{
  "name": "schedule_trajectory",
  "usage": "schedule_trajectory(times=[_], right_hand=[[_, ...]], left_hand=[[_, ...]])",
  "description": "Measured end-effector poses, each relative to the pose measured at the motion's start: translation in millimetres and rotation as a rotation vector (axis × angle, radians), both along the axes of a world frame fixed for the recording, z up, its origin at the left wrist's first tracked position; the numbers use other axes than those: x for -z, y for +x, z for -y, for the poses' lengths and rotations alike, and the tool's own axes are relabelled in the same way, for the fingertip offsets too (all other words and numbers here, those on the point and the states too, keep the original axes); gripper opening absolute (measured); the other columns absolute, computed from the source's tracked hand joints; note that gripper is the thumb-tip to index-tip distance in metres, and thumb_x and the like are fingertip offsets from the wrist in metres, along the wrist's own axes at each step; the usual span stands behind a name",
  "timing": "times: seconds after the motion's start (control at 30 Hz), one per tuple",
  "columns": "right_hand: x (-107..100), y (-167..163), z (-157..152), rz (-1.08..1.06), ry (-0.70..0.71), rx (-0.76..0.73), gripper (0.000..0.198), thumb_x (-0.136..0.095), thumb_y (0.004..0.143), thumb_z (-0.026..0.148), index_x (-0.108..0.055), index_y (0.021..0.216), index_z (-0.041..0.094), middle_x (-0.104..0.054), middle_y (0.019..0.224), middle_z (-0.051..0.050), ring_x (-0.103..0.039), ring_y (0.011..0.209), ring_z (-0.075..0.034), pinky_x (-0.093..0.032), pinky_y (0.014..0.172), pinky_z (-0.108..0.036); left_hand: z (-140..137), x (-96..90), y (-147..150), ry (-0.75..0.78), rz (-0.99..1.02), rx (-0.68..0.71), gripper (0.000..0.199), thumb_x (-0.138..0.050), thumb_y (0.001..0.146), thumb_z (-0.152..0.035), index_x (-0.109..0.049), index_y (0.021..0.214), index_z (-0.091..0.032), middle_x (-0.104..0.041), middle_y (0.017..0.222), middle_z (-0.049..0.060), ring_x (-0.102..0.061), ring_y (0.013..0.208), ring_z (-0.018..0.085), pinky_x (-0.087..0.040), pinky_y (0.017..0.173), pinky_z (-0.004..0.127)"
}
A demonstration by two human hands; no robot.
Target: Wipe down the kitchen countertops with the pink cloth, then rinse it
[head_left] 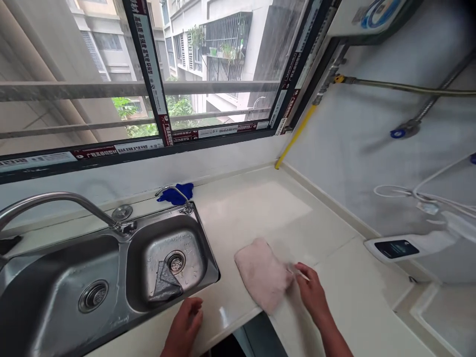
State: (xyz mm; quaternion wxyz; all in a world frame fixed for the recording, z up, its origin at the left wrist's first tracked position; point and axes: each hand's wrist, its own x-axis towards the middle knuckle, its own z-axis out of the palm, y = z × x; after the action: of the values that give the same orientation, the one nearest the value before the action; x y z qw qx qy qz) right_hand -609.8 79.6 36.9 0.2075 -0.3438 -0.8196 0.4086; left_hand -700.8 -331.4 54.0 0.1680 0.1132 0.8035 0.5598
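Observation:
A pale pink cleaning cloth is spread over the white countertop near its front edge, right of the sink. My right hand is at the cloth's right corner, thumb and fingers pinched on it; that corner is blurred. By the front edge of the sink, my left hand holds nothing, its fingers loosely curled and apart from the thumb. A folded grey cloth lies in the right basin beside the drain.
The steel double sink has a tall curved faucet and a small tap. A dark blue cloth lies behind it. A yellow pipe runs up the corner. A white device with a dark screen and cables are at right.

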Motion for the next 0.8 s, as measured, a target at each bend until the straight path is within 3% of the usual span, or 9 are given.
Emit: schedule_trajectory(times=[0.13, 0.23, 0.37, 0.57, 0.67, 0.73, 0.8], right_hand=[[6, -41, 59, 0.159, 0.416, -0.335, 0.050, -0.048, 0.090, 0.052, -0.061, 0.132, 0.029, -0.049, 0.149, -0.011, -0.039, 0.142, -0.035, -0.034, 0.113, -0.060], [9, -85, 96, 0.271, 0.598, -0.336, 0.051, -0.051, 0.092, 0.049, -0.057, 0.139, 0.030, -0.037, 0.159, -0.013, -0.027, 0.147, -0.043, -0.028, 0.109, -0.070], [11, -113, 149, 0.236, 0.669, -0.309, 0.045, -0.053, 0.094, 0.038, -0.059, 0.137, 0.028, -0.035, 0.160, -0.015, -0.023, 0.148, -0.045, -0.026, 0.109, -0.070], [14, -68, 253, 0.076, 0.624, -0.650, 0.048, -0.060, 0.090, 0.037, -0.055, 0.138, 0.037, -0.038, 0.160, -0.002, -0.021, 0.150, -0.039, -0.027, 0.113, -0.062], [19, -52, 248, 0.057, 0.620, -0.766, 0.044, -0.060, 0.090, 0.035, -0.057, 0.134, 0.038, -0.046, 0.154, 0.000, -0.033, 0.145, -0.033, -0.032, 0.112, -0.053], [22, -48, 206, 0.065, 0.648, -0.749, 0.038, -0.057, 0.090, 0.031, -0.062, 0.127, 0.035, -0.050, 0.150, -0.003, -0.041, 0.138, -0.030, -0.034, 0.110, -0.050], [21, -42, 141, 0.109, 0.661, -0.617, 0.037, -0.053, 0.089, 0.026, -0.064, 0.124, 0.029, -0.057, 0.142, -0.008, -0.048, 0.131, -0.029, -0.036, 0.109, -0.049]], left_hand=[[6, 21.7, 5, -0.089, -0.355, 0.154, 0.022, -0.053, 0.092, -0.037, -0.070, 0.100, -0.024, -0.072, 0.102, 0.010, -0.069, 0.098, 0.024, -0.060, 0.089, 0.042], [13, 38.5, 8, -0.169, -0.532, 0.200, 0.022, -0.052, 0.091, -0.026, -0.070, 0.104, -0.024, -0.069, 0.113, 0.013, -0.066, 0.107, 0.026, -0.059, 0.092, 0.044], [20, 51.7, 12, -0.227, -0.660, 0.100, 0.031, -0.054, 0.089, -0.025, -0.063, 0.119, -0.024, -0.058, 0.132, 0.016, -0.056, 0.125, 0.031, -0.053, 0.101, 0.055], [22, 51.3, 11, -0.218, -0.718, 0.061, 0.044, -0.054, 0.091, -0.031, -0.049, 0.134, -0.025, -0.048, 0.140, 0.014, -0.047, 0.132, 0.031, -0.048, 0.106, 0.056], [22, 47.6, 8, -0.222, -0.708, 0.115, 0.045, -0.054, 0.091, -0.032, -0.050, 0.135, -0.024, -0.054, 0.136, 0.014, -0.051, 0.129, 0.030, -0.049, 0.105, 0.051], [22, 43.7, 7, -0.254, -0.691, 0.148, 0.039, -0.056, 0.090, -0.030, -0.056, 0.128, -0.023, -0.059, 0.130, 0.013, -0.055, 0.123, 0.028, -0.050, 0.103, 0.048], [20, 38.6, 5, -0.279, -0.703, 0.173, 0.029, -0.057, 0.089, -0.027, -0.062, 0.117, -0.023, -0.064, 0.120, 0.011, -0.059, 0.115, 0.027, -0.052, 0.098, 0.046]])
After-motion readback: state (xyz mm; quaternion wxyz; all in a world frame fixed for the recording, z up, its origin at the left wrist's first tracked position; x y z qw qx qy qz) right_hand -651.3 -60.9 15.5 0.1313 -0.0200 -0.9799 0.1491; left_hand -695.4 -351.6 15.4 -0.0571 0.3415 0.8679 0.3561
